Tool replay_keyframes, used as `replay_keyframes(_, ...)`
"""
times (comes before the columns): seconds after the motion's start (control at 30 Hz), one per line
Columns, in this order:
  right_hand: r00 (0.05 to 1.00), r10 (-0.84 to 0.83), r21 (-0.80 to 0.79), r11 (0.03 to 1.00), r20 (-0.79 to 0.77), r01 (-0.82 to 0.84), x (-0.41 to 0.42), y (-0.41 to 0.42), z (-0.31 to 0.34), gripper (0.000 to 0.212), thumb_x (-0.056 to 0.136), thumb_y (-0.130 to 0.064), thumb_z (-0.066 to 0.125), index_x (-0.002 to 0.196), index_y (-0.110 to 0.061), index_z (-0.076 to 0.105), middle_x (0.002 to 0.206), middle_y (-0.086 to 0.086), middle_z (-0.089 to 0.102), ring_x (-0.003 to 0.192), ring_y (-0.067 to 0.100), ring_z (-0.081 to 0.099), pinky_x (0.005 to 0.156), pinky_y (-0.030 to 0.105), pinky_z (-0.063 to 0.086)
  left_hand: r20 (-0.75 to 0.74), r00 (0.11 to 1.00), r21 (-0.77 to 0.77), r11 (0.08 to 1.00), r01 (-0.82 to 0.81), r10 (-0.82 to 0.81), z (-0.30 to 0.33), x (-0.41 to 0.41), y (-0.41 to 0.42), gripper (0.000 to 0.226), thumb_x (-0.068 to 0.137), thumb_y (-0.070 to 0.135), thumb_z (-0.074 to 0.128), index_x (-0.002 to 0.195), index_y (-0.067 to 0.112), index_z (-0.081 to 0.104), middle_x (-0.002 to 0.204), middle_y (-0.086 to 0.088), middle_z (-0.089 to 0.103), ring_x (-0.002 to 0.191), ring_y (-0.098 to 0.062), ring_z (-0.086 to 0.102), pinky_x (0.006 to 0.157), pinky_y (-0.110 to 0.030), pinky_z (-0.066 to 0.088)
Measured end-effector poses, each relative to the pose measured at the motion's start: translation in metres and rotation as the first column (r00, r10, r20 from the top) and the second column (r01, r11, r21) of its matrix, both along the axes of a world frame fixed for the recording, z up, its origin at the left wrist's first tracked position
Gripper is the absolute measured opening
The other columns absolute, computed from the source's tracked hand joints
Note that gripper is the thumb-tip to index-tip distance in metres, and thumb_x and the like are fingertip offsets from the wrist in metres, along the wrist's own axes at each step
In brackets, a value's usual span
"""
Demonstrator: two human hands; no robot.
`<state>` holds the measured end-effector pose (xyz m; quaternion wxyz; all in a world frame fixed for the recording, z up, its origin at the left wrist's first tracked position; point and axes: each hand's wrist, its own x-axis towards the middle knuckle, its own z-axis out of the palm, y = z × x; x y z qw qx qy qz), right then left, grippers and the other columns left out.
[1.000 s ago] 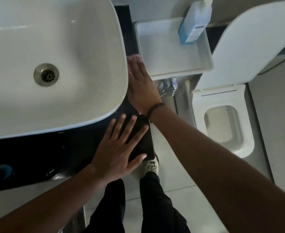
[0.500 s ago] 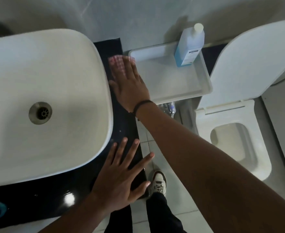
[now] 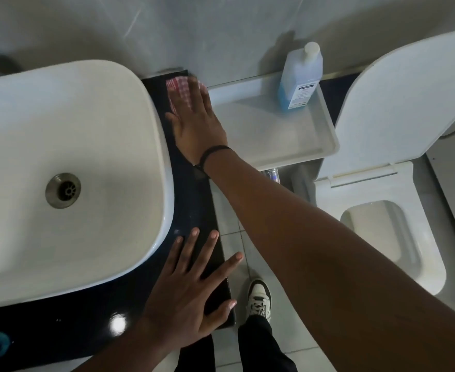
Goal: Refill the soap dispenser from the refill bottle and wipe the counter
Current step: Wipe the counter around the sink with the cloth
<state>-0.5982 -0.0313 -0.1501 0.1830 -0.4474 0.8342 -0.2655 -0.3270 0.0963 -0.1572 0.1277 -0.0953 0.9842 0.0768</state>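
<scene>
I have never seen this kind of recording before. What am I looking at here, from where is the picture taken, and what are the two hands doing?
There is no machine here: a person wears a camera on the head, so the picture looks down at their own arms. The right hand lies flat on a red-and-white checked cloth, pressing it onto the dark counter between the white sink and a white tray. The left hand rests open on the counter's near corner and holds nothing. A bottle with blue liquid at the bottom stands upright in the tray's far corner. To the right is a toilet with its lid up. Below, you see the person's shoe on the tiled floor.
</scene>
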Motion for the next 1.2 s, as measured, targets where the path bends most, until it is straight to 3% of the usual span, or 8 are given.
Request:
replay_keyframes(0.27, 0.995, 0.034, -0.011, 0.999, 0.092, -0.033, 0.041, 0.059, -0.004, 0.069, 0.109, -0.049, 0.039, 0.168, -0.029, 0.007, 0.176, 0.011, -0.006, 0.162, 0.036, -0.007, 0.127, 0.05, 0.023, -0.013, 1.0, 0.022, 0.999, -0.022, 0.023, 0.011, -0.003, 0.001, 0.08, 0.102, 0.076, 0.032, 0.171, 0.045, 0.006, 0.182, -0.016, 0.008, 0.166, -0.047, 0.002, 0.132, -0.066, 0.01)
replay_keyframes(0.47, 0.981, 0.078, 0.081, 0.995, -0.179, -0.064, -0.005, -0.015, -0.002, 0.061, 0.113, -0.038, 0.02, 0.168, -0.018, 0.004, 0.176, 0.014, -0.001, 0.163, 0.035, -0.005, 0.131, 0.047, 0.003, -0.049, 0.999, -0.005, 1.0, -0.008, 0.008, -0.001, -0.001, 0.0, 0.08, 0.102, 0.077, 0.033, 0.172, 0.043, 0.015, 0.182, -0.016, 0.007, 0.166, -0.047, 0.002, 0.133, -0.065, 0.005)
replay_keyframes(0.6, 0.964, 0.1, 0.041, 0.995, -0.247, -0.093, 0.03, 0.027, 0.0, 0.062, 0.109, -0.03, 0.015, 0.168, -0.012, 0.004, 0.176, 0.015, 0.0, 0.162, 0.039, -0.005, 0.131, 0.05, 0.002, -0.028, 1.0, 0.012, 1.0, -0.011, 0.012, 0.0, 0.001, 0.0, 0.08, 0.102, 0.076, 0.03, 0.172, 0.042, 0.012, 0.181, -0.016, 0.008, 0.167, -0.046, 0.0, 0.132, -0.066, 0.009)
replay_keyframes(0.77, 0.991, 0.126, 0.071, 0.99, -0.04, -0.123, 0.079, 0.11, -0.001, 0.062, 0.112, -0.041, 0.027, 0.168, -0.026, 0.004, 0.176, 0.012, -0.009, 0.161, 0.04, -0.013, 0.132, 0.052, 0.009, -0.021, 1.0, 0.01, 1.0, -0.005, 0.005, 0.006, 0.0, 0.0, 0.076, 0.102, 0.076, 0.029, 0.169, 0.039, 0.028, 0.175, -0.019, 0.026, 0.166, -0.044, -0.002, 0.133, -0.064, 0.007)
replay_keyframes(0.9, 0.992, 0.05, 0.048, 0.998, -0.115, -0.045, 0.048, 0.056, 0.003, 0.062, 0.112, -0.038, 0.027, 0.168, -0.023, 0.006, 0.176, 0.014, -0.004, 0.162, 0.04, -0.008, 0.132, 0.049, 0.003, -0.064, 0.998, 0.028, 1.0, -0.007, 0.009, 0.0, 0.001, 0.0, 0.081, 0.102, 0.076, 0.031, 0.172, 0.042, 0.008, 0.182, -0.015, 0.008, 0.167, -0.046, 0.0, 0.133, -0.065, 0.009)
replay_keyframes(1.03, 0.995, -0.006, 0.081, 0.997, -0.104, 0.015, 0.007, -0.007, 0.008, 0.062, 0.113, -0.039, 0.025, 0.168, -0.02, 0.005, 0.176, 0.013, -0.002, 0.162, 0.038, -0.007, 0.133, 0.047, -0.002, -0.097, 0.995, 0.006, 1.0, -0.012, 0.012, -0.005, 0.003, 0.0, 0.081, 0.103, 0.077, 0.03, 0.171, 0.044, 0.001, 0.182, -0.013, 0.004, 0.167, -0.046, 0.0, 0.132, -0.065, 0.009)
replay_keyframes(1.13, 0.984, 0.048, 0.109, 0.994, -0.174, -0.029, 0.029, 0.016, 0.005, 0.063, 0.111, -0.039, 0.017, 0.168, -0.021, -0.002, 0.176, 0.012, -0.005, 0.162, 0.038, -0.009, 0.132, 0.049, 0.002, -0.093, 0.996, 0.005, 1.0, -0.006, 0.007, -0.005, 0.002, 0.0, 0.08, 0.103, 0.077, 0.029, 0.17, 0.045, 0.0, 0.182, -0.014, 0.006, 0.167, -0.046, 0.001, 0.133, -0.065, 0.009)
replay_keyframes(1.2, 0.985, 0.08, 0.104, 0.992, -0.15, -0.065, 0.057, 0.059, 0.002, 0.064, 0.109, -0.04, 0.015, 0.168, -0.024, -0.003, 0.176, 0.011, -0.006, 0.162, 0.038, -0.01, 0.132, 0.052, 0.006, -0.077, 0.997, 0.005, 1.0, -0.008, 0.008, -0.002, 0.003, 0.001, 0.078, 0.104, 0.076, 0.028, 0.172, 0.043, 0.011, 0.181, -0.015, 0.012, 0.167, -0.045, 0.002, 0.133, -0.064, 0.009)
